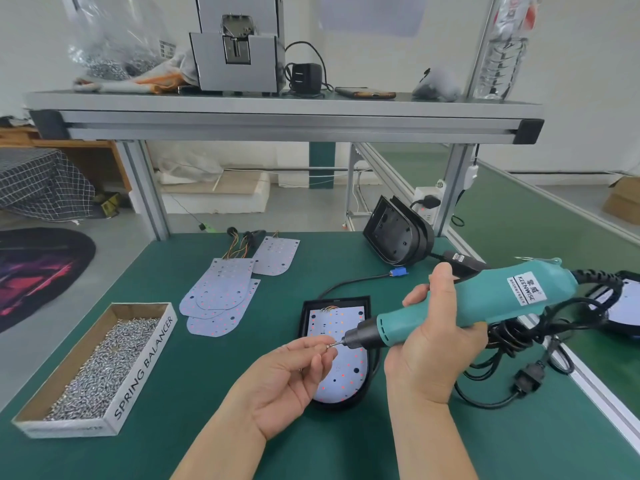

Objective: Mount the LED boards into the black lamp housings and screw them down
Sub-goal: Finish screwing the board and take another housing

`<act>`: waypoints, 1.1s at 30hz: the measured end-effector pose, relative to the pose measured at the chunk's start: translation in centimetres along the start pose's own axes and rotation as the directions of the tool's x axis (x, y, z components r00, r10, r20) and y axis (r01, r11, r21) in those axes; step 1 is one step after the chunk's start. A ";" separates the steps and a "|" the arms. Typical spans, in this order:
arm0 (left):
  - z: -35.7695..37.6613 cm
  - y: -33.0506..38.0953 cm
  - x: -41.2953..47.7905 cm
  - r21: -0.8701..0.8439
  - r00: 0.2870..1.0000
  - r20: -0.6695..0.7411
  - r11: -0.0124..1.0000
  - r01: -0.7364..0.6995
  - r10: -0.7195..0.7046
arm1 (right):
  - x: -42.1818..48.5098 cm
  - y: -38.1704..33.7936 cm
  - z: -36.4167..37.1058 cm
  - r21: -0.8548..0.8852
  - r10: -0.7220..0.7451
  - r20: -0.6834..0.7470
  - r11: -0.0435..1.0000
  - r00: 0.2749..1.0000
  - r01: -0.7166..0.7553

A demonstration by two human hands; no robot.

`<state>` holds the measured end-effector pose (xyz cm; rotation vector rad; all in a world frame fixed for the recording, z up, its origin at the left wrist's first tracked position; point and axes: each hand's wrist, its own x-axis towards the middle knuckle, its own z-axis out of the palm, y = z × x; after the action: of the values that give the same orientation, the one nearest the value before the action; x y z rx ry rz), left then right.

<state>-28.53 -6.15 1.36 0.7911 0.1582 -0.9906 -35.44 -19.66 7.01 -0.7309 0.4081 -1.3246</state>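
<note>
Left hand point(287, 379) is up, palm turned inward, thumb and forefinger pinching a tiny screw point(331, 345) and setting it right against the bit of the electric screwdriver point(485, 303). The right hand point(429, 344) is wrapped round the teal body of that driver, thumb up along its side. The tool is held almost level, nose pointing left and a little down, its black cord coiled just behind the wrist.

Both hands hover over the black lamp housing point(306, 317), which lies flat on the green bench point(207, 393), right of the middle and nearer the front edge. An LED board point(346, 320) sits inside it, pale with red dots, wires showing at its far end. A black cable runs out from the housing's far side to a blue connector point(398, 271).

Toward the far edge, left of middle, loose LED boards point(218, 292) lie overlapping, one more board point(277, 254) just behind them with thin wires trailing. At the far right corner, empty housings point(398, 233) are stacked, tilted up on edge. Another housing with a board point(620, 306) shows at the right edge, behind the driver's cord.

Along the left edge sits a cardboard tray point(145, 365) marked SPRING BALANCER, heaped with silver screws. Up on the shelf point(277, 105): a grey screw feeder point(239, 57), a phone point(365, 92), a water bottle point(502, 53).
</note>
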 end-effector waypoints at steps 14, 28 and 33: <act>0.1 -0.7 0.3 0.095 0.993 -0.056 0.991 -0.098 0.104 | -0.4 -0.3 -0.1 -0.091 -0.044 0.047 0.995 0.998 0.048; 0.9 -1.9 0.0 0.169 0.974 -0.002 0.960 -0.223 0.227 | 0.7 0.0 -0.1 -0.068 0.009 -0.056 0.998 0.998 -0.012; 0.6 -1.4 -0.1 0.223 0.977 0.028 0.951 -0.212 0.212 | 1.0 0.2 0.0 -0.062 -0.001 -0.044 0.998 0.999 -0.001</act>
<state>-29.82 -6.85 1.14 0.9916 -0.0439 -0.8139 -35.06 -20.62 6.98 -0.7539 0.4862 -1.3350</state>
